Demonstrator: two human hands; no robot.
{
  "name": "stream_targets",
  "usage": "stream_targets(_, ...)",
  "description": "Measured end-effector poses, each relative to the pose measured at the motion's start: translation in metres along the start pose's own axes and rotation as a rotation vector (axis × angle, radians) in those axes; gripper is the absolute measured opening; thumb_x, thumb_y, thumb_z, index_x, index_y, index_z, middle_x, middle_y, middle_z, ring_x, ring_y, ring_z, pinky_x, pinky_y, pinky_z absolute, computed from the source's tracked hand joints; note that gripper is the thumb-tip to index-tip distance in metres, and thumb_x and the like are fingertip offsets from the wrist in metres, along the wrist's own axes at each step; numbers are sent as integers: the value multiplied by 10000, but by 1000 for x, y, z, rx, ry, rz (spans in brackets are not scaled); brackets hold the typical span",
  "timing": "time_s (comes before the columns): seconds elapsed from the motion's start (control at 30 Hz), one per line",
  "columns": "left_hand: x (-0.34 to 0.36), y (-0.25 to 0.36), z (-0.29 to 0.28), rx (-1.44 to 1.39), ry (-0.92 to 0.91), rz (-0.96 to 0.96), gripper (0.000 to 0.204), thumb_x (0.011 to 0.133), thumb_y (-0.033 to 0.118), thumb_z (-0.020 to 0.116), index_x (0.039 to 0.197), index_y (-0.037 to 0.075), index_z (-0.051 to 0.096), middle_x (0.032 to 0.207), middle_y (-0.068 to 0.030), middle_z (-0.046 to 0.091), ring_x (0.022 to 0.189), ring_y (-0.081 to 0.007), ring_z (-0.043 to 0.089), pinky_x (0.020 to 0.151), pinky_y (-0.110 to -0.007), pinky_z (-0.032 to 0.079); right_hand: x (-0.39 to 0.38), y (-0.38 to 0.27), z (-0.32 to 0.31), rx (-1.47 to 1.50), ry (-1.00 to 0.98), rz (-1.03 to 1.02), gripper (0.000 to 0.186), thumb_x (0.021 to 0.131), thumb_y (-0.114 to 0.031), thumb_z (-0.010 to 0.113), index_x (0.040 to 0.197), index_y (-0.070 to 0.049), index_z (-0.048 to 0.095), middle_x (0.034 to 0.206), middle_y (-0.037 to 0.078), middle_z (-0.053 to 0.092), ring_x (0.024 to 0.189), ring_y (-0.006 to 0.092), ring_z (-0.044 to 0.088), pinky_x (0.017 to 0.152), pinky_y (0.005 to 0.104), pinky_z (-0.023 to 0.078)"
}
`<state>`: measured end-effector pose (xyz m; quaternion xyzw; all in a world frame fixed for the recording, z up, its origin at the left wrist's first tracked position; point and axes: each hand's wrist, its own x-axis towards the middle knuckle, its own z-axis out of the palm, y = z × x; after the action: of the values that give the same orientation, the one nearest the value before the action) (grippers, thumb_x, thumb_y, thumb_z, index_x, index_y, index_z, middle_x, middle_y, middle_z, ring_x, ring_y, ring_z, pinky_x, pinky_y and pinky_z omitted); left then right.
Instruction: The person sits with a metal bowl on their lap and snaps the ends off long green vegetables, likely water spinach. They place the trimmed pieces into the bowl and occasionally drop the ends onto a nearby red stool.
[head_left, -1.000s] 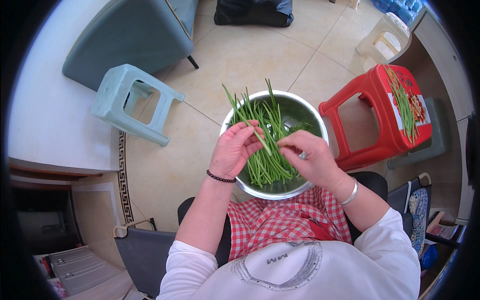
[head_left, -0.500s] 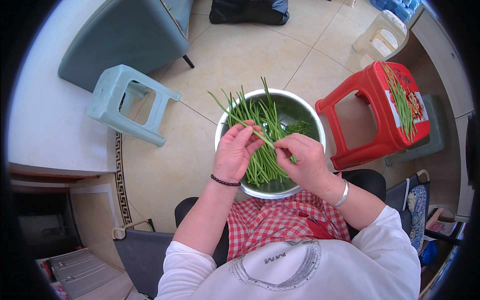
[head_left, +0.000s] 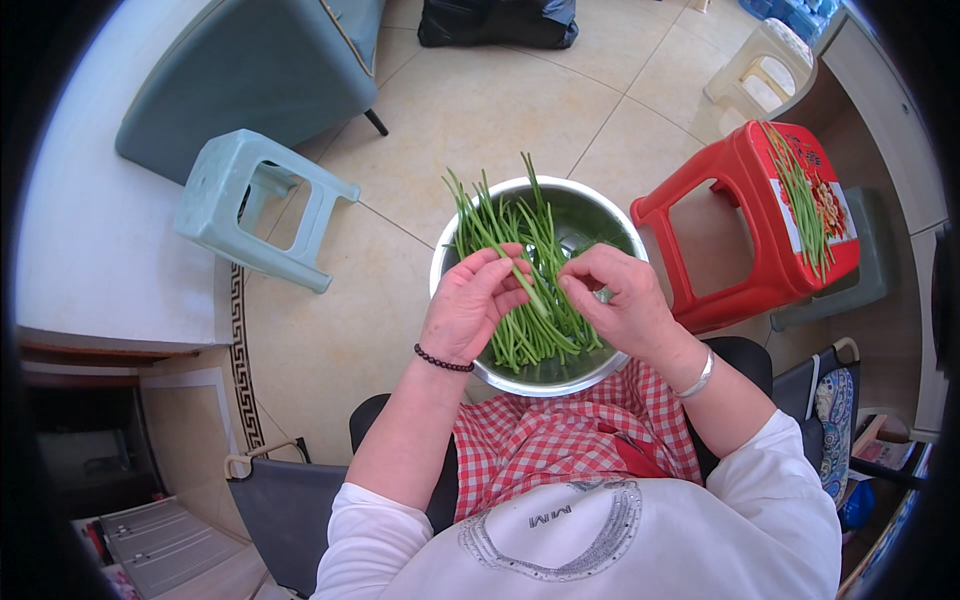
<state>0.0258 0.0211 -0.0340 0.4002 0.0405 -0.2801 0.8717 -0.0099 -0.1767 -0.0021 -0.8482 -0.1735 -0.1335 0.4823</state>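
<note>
In the head view, my left hand (head_left: 473,303) grips a long green stalk (head_left: 532,292) between thumb and fingers, its lower end pointing down toward the right. My right hand (head_left: 622,305) is closed in a pinch just right of that stalk; whatever it may hold is too small to make out. Both hands are over a steel bowl (head_left: 535,392) on my lap, which holds many green stalks (head_left: 530,345), several poking up past its far rim, and some finer green bits partly hidden by my right hand. A checked red and white apron (head_left: 560,445) lies beneath the bowl.
A red stool (head_left: 740,275) bearing loose stalks (head_left: 805,200) stands at the right. A pale blue stool (head_left: 210,205) is at the left, below a teal seat (head_left: 250,85). A black bag (head_left: 497,22), a white stool (head_left: 760,60) and a tiled floor (head_left: 330,390) are also in view.
My right hand has risen away from the stalk's lower end, which it was pinching half a second ago, toward the upper right. The stalk in my left hand now slants more steeply.
</note>
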Motion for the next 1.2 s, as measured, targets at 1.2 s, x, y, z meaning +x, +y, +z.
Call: stream_targets(1.2, -3, 5, 4, 310, -91, -170, 260, 909, 67, 506, 1147, -19, 566, 908, -48, 640, 804, -132, 623, 734, -271, 528, 32, 27, -67, 118, 531, 223, 66, 828, -26, 595, 881, 8, 617, 758, -11, 596, 666, 49, 558, 598, 194, 455)
